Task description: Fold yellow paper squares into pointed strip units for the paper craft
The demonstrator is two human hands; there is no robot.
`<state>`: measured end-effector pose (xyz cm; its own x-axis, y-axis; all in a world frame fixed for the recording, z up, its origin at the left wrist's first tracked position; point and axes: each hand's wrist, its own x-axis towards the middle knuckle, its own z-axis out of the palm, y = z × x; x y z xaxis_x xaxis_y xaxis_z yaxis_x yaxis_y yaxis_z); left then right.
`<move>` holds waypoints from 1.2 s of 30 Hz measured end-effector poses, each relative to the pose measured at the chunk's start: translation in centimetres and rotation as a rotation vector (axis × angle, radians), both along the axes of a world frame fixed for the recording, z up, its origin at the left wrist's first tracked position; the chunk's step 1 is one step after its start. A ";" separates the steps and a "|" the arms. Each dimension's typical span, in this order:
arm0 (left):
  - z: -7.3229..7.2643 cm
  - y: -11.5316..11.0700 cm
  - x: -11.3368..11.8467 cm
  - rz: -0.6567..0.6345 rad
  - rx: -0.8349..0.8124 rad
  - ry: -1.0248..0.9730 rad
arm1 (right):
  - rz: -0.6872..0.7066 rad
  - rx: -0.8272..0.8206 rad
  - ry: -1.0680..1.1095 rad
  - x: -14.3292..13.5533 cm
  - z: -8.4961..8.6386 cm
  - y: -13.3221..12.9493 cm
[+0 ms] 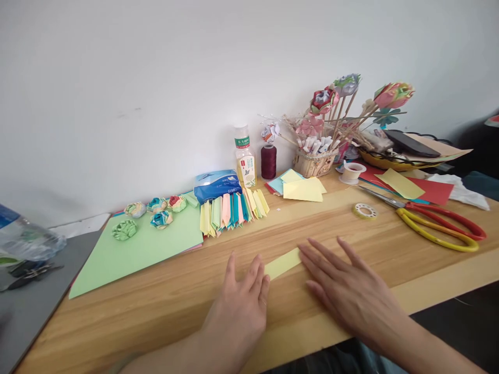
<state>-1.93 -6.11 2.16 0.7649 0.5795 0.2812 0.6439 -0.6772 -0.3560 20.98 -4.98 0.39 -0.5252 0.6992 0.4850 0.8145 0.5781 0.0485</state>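
A narrow strip of pale yellow paper (pixel 284 264) lies flat on the wooden table (pixel 163 306), slanting up to the right. My left hand (pixel 244 298) rests at its left end, the fingers stretched forward and touching the paper's edge. At the other end my right hand (pixel 343 278) lies flat with its fingers extended, the fingertips on the strip. Both ends of the strip are partly hidden by my fingers. Beyond my hands stands a row of folded paper pieces (pixel 234 210) in yellow, green, pink and blue.
Several paper flowers (pixel 125 229) sit on green sheets (pixel 144 259) at left. Yellow paper pieces (pixel 304 189), a tape roll (pixel 365 210) and scissors (pixel 440 221) lie to the right. Along the wall stand a bottle (pixel 245 161), a thread spool (pixel 268 162) and a flower basket (pixel 315 163).
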 end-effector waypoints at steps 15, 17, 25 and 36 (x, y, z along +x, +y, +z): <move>-0.4 0.0 -0.9 -0.005 -0.138 0.041 | 0.123 -0.021 -0.080 -0.2 0.3 -0.2; -0.4 0.2 -1.5 -0.004 -0.194 0.055 | 0.097 0.002 -0.124 1.4 0.5 0.2; 2.2 1.3 -2.9 -0.051 -0.429 0.117 | 0.098 -0.105 -0.092 2.0 0.8 1.1; 3.0 3.5 -2.0 0.099 -0.325 -0.432 | 0.038 -0.298 0.224 -1.5 1.4 2.6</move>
